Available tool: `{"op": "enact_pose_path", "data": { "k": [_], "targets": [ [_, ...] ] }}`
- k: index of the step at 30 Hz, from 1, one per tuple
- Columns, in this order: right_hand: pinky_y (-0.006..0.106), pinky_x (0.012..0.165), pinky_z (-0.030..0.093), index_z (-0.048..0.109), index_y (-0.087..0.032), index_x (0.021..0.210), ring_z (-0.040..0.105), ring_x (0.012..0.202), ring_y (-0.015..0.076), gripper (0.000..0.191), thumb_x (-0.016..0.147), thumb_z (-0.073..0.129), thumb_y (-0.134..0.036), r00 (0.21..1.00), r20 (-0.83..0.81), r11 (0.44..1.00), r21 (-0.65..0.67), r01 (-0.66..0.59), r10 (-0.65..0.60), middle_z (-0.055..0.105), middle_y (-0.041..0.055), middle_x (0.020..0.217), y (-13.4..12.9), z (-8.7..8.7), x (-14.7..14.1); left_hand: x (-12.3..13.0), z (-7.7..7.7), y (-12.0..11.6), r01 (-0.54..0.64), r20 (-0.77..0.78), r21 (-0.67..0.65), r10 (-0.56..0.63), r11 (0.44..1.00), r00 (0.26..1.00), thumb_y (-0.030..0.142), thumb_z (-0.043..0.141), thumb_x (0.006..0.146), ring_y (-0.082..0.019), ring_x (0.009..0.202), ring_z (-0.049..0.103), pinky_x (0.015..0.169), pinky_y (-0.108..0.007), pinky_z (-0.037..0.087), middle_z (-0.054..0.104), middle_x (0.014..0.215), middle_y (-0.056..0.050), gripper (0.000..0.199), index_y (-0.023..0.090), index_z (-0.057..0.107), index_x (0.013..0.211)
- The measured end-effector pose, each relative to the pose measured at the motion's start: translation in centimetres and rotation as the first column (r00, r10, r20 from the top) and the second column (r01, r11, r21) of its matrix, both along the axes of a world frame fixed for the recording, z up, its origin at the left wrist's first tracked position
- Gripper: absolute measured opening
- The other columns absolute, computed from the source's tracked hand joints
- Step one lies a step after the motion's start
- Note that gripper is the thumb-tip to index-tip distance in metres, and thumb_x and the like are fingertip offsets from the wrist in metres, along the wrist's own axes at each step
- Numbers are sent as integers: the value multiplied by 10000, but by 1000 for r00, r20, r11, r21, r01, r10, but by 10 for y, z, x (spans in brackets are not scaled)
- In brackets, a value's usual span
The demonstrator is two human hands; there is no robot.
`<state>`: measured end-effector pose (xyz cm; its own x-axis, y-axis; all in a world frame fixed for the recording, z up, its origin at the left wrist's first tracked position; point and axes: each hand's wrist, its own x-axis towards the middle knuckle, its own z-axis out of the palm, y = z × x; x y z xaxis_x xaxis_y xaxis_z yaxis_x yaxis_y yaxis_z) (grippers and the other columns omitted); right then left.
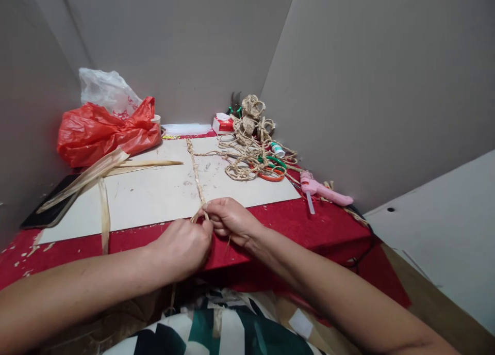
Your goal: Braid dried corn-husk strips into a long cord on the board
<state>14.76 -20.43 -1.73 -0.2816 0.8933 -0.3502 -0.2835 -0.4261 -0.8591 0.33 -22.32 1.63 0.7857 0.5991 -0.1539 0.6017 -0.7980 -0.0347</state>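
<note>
A thin braid of dried plant fibre [196, 177] runs from the back of the white board [154, 200] toward me, reaching my two hands at the board's front edge. My left hand [187, 244] is closed in a fist on strands at the braid's near end. Close beside it, my right hand [228, 218] pinches the fibre where the strands part. A loose strand end hangs beneath the right hand. Flat dried husk strips [104, 210] lie on the board to the left.
A red plastic bag [104, 133] and a white bag [108, 89] sit back left, above a dark phone-like slab [50, 205]. Coiled fibre cord [247, 123], scissors with green and orange handles [274, 164] and a pink glue gun [325, 190] lie right. Grey walls enclose the red-covered table [286, 226].
</note>
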Motion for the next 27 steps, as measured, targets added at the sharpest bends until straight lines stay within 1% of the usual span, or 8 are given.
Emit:
{"op": "enact_pose_path", "data": {
  "k": [3, 5, 8, 11, 13, 15, 21, 27],
  "targets": [
    [152, 335, 52, 558, -109, 656, 101, 338, 4, 140, 703, 589, -237, 998, -53, 1000, -7, -23, 23, 220, -126, 383, 1, 0, 5, -6, 15, 2, 192, 168, -344, -141, 919, 976, 201, 398, 827, -148, 475, 506, 473, -261, 360, 598, 587, -52, 230, 145, 585, 705],
    [150, 334, 52, 528, -119, 625, 99, 344, 1, 153, 694, 610, -228, 994, -103, 999, -4, -41, 40, 219, -125, 397, 2, -1, 8, -9, 23, 15, 150, 409, -440, 49, 885, 911, 228, 405, 841, -104, 486, 461, 488, -225, 351, 547, 555, -6, 261, 159, 538, 627],
    [145, 332, 58, 498, -129, 617, 101, 355, 0, 181, 688, 640, -215, 985, -160, 998, -19, -63, 59, 227, -124, 415, 3, -2, 13, -10, 22, 43, -82, 728, -497, 466, 864, 503, 266, 488, 807, -88, 564, 478, 570, -211, 392, 502, 583, 28, 173, 159, 509, 674],
    [140, 334, 59, 505, -125, 636, 96, 360, 0, 196, 686, 661, -231, 983, -165, 996, -26, -80, 74, 229, -127, 414, 4, -1, 16, -4, 8, 59, 37, 532, -828, 764, 559, 365, 276, 551, 753, -97, 599, 537, 592, -236, 440, 575, 713, -4, 172, 149, 533, 868],
    [143, 334, 56, 511, -123, 641, 91, 359, 1, 206, 685, 663, -255, 984, -150, 995, -16, -99, 96, 238, -126, 407, 4, 0, 18, -1, -3, 60, 153, 330, -944, 828, 292, 454, 308, 538, 757, -98, 535, 532, 533, -238, 438, 574, 680, -20, 190, 143, 524, 851],
    [147, 338, 52, 526, -120, 659, 81, 362, 4, 210, 685, 662, -278, 985, -118, 992, -2, -130, 129, 232, -128, 405, 4, 0, 21, 2, -10, 58, 194, 232, -970, 813, 149, 534, 333, 518, 769, -53, 400, 400, 411, -183, 337, 474, 557, 30, 183, 151, 499, 754],
    [179, 374, 140, 564, -133, 704, 171, 367, 39, 211, 787, 542, -326, 942, 246, 952, 146, -268, 227, 288, -101, 417, 10, -2, 33, 2, -10, 63, 90, 200, -979, 766, 184, 611, 263, 504, 747, -25, 369, 109, 346, -179, 55, 217, 494, 98, 120, 154, 516, 698],
    [214, 575, 318, 571, -130, 672, 441, 602, 102, 246, 856, 439, -226, 598, 796, 756, 448, -477, -94, 545, 14, 631, 11, 2, 32, 3, -13, 65, -4, 239, -947, 711, 322, 662, 384, 493, 802, -34, 355, 185, 345, -191, 124, 278, 478, 92, 248, 154, 529, 717]
  ]
}}
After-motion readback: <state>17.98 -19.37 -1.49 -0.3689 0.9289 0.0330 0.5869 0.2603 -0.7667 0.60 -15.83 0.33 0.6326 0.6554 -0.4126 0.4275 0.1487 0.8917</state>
